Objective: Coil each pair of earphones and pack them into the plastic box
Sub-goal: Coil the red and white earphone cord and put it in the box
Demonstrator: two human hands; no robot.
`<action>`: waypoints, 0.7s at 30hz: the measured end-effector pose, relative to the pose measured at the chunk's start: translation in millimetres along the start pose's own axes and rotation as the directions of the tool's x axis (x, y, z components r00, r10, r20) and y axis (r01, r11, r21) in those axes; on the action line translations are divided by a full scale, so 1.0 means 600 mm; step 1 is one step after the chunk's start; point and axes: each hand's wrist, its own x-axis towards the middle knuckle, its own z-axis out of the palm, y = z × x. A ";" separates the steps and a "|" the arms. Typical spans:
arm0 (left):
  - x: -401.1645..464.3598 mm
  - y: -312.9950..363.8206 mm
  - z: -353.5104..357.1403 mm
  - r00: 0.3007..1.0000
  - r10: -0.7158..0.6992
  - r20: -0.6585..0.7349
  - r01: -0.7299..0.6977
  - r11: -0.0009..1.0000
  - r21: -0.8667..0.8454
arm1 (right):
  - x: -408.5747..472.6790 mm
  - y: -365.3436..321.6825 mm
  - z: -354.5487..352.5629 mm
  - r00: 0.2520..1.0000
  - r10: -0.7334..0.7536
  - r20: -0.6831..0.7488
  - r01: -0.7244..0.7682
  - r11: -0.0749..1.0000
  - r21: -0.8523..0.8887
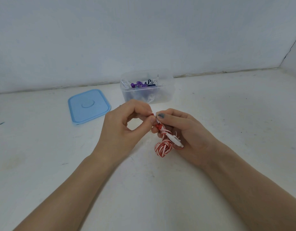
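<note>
Earphones [163,145]: a red-and-white striped pair, mostly coiled, is being held above the table [44,164], between both hands.
Right hand [185,135]: the coil is being gripped in curled fingers.
Left hand [125,129]: the cord's loose end is being pinched at the fingertips.
Box [167,90]: lying straight ahead beyond the hands, open, other pairs inside; slightly nearer the right hand, by judgement.
Lid [89,108]: lying left of the box.
Writing: none is being seen.

- Scuffed, off-white worktop [227,114], spreading all round the grip.
- Pale bluish wall [110,39] beyond.
- Cracked corner seam [288,49], far right.
- Soft, even light.
</note>
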 end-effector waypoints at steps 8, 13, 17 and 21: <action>0.005 0.004 -0.007 0.995 0.076 0.061 -0.083 0.987 0.139 | 0.003 0.005 0.003 0.999 -0.038 0.014 0.039 0.998 -0.041; 0.004 0.001 -0.005 0.998 0.050 0.048 -0.057 0.988 0.141 | 0.001 0.005 0.009 0.999 -0.050 -0.006 0.050 0.997 -0.057; 0.001 -0.004 0.000 1.000 0.020 0.013 -0.022 0.991 0.131 | 0.003 0.011 0.012 0.995 -0.081 -0.054 0.074 0.991 -0.112; -0.003 0.000 0.004 0.999 -0.051 0.012 0.051 0.998 0.031 | 0.001 0.016 0.012 0.992 -0.119 -0.047 0.113 0.985 -0.127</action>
